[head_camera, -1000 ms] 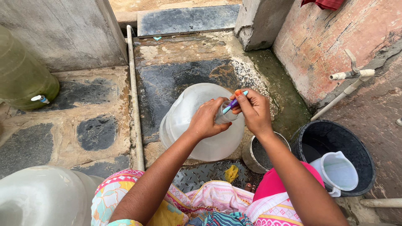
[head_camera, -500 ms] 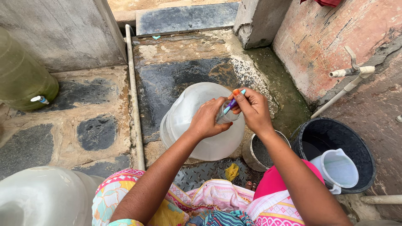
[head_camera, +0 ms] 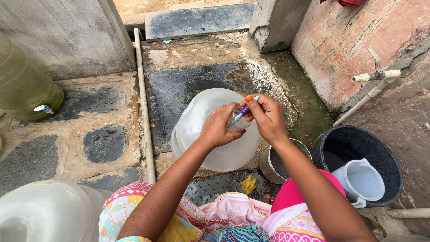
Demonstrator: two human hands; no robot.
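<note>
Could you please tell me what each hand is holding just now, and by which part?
The left hand grips the neck of the large clear plastic water jug. The right hand pinches a slim purple-and-teal brush by its handle, at the jug's mouth.

Black bucket [head_camera: 358, 154] with white jug [head_camera: 362, 181]

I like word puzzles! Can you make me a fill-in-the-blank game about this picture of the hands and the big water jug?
1. The left hand grips the neck of a big clear water ____.
2. The right hand holds a purple and teal brush at the jug's ____.
3. A white mug sits inside the ____ bucket.
4. The green water can stands on the ____ side.

Missing words: jug; mouth; black; left
</note>
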